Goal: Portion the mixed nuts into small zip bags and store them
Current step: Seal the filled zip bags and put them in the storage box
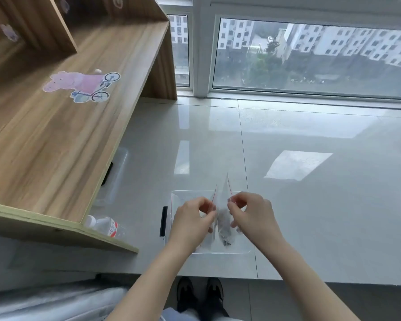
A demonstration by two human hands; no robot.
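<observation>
Holding the small zip bag (220, 205) by its red-lined mouth, my left hand (193, 220) and right hand (250, 215) each keep a pinching grip on one lip, above the clear tray (243, 250) on the pale surface (310, 205). A few nuts (226, 242) sit dark at the bottom. To seal it well, I judge the lips should be aligned first, then pressed along the strip end to end, bag kept upright.

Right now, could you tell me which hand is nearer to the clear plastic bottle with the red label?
Left. The left hand is nearer the bottle; the right hand is beyond it.
</observation>
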